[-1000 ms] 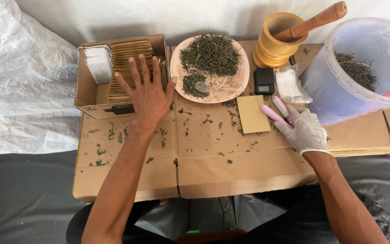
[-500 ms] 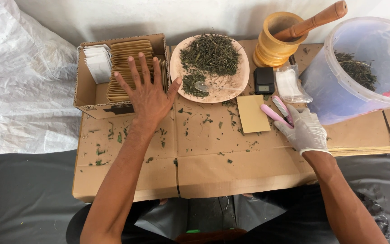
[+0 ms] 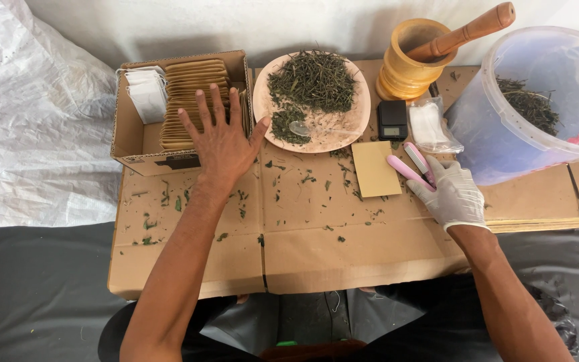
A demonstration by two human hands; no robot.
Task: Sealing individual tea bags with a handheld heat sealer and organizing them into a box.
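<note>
Bare left hand (image 3: 221, 137) splayed flat, grasping nothing, over brown envelopes (image 3: 189, 84) in cardboard box (image 3: 131, 127); gloved right hand (image 3: 452, 193) grips pink sealer (image 3: 411, 167).

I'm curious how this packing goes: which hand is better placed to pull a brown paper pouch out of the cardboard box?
Left, probably. The bare left hand is spread right over the row of brown paper pouches in the open cardboard box; the white-gloved right hand rests across the table at the pink heat sealer.

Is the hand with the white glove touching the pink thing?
Touching. In the head view the gloved right hand lies on the cardboard table with its fingertips resting on the near end of the pink tool; no gap shows between them.
</note>
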